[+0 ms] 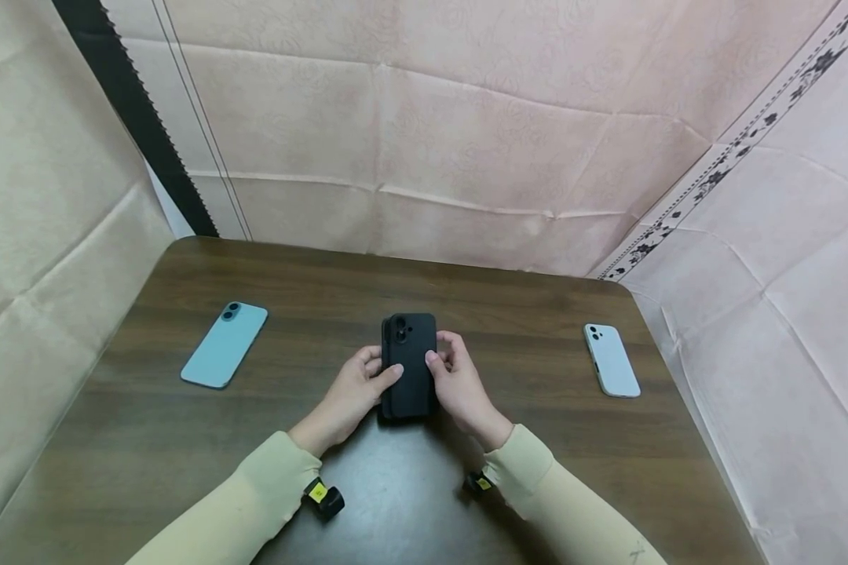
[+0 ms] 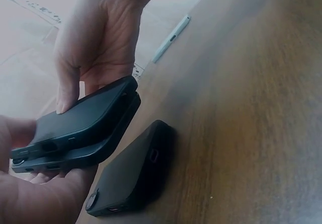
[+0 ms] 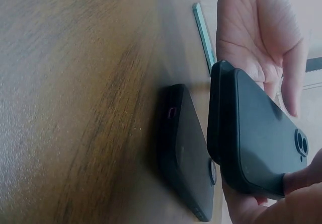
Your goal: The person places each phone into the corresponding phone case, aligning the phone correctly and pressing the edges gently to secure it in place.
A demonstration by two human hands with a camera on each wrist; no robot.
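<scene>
Two black phones are stacked slightly offset, held between my hands over the table. The upper black phone (image 1: 418, 373) faces camera side up; the lower one (image 1: 386, 384) shows along its left edge. My left hand (image 1: 349, 400) grips the stack's left side, thumb on top. At the right edge my right hand (image 1: 466, 392) pinches the upper phone, thumb on its back. Beneath them a third black phone (image 2: 133, 171) lies on the table, also visible in the right wrist view; the held phones hide it in the head view.
A light blue phone (image 1: 224, 345) lies at the left of the wooden table (image 1: 311, 298), and a paler one (image 1: 612, 361) at the right. Both lie camera side up. Pale cloth (image 1: 466, 157) hangs behind and at both sides.
</scene>
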